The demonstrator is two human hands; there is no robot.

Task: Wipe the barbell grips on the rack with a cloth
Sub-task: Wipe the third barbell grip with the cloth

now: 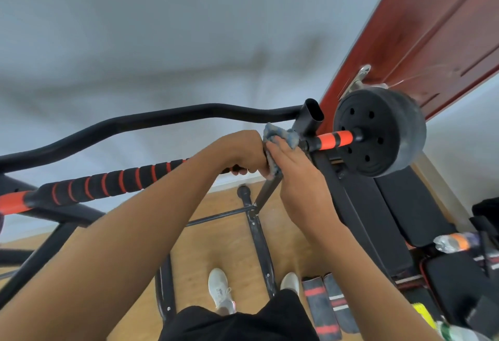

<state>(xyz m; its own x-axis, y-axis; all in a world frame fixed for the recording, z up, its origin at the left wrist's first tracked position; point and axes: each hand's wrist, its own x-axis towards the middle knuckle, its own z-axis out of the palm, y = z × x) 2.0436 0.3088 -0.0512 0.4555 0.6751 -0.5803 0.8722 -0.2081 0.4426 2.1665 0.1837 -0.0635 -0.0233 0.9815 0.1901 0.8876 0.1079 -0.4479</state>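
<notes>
Pale grey wall [162,30] fills the upper view, with a red-brown door [437,25] behind the weight plate [380,135] and wooden floor [216,246] below. Across this runs the barbell [108,182], its long axis slanting from the lower left edge up to the plate at the right, resting on the black rack [310,116]. Its black grip has orange spiral stripes, and an orange sleeve [334,139] sits just beside the plate. The left hand [240,151] is curled shut around the bar, left of the rack upright. The right hand [297,170] touches it on the plate side, fingers closed over a blue-grey cloth [280,135] pressed on the bar next to the upright. Below the bar stand two white shoes [221,289], and a black bench [391,214] lies under the plate.
</notes>
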